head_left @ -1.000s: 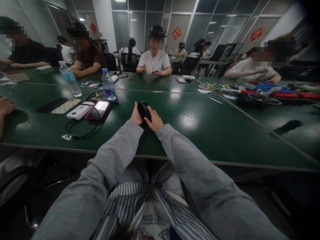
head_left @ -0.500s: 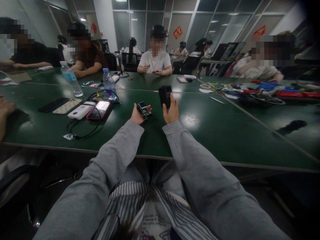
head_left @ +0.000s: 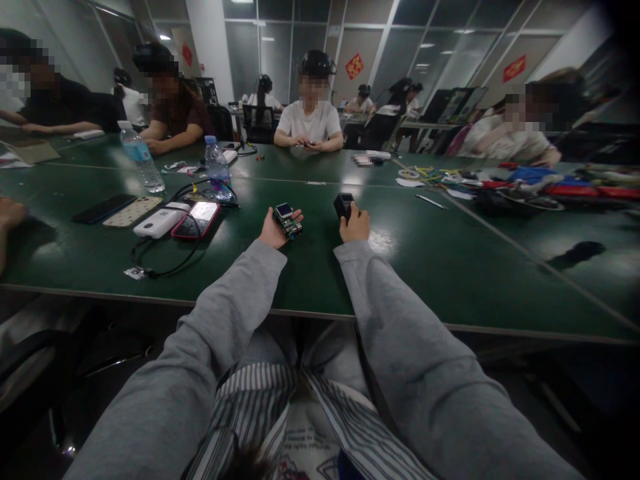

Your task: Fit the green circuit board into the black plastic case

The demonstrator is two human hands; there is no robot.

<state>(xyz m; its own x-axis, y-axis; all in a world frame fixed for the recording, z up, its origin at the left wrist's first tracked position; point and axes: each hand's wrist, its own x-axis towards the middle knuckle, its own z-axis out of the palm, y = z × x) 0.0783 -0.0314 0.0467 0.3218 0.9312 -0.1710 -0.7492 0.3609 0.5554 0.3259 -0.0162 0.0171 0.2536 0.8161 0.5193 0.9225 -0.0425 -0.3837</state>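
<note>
On the upturned palm of my left hand (head_left: 273, 230) rests a green circuit board (head_left: 290, 227) with a small screen at its far end. Fingers and thumb close lightly about the board's sides. To the right, my right hand (head_left: 356, 225) grips a black box-shaped case (head_left: 343, 205) with a dark recess in its upper face. The case is at or just above the green tabletop; whether it touches I cannot tell. A gap of bare table separates the two hands.
Left of my hands lie a red-edged phone (head_left: 197, 220), a white power bank (head_left: 161, 221) with a black cable, and two more phones. Two water bottles (head_left: 219, 170) stand behind them. Cables and tools (head_left: 535, 183) pile up at right, near a pen (head_left: 431, 201). People sit around the table.
My right hand has moved slightly right and down toward the table, turning the black case from raised upright to a lower, flatter pose. My left hand and the circuit board stay nearly still.
</note>
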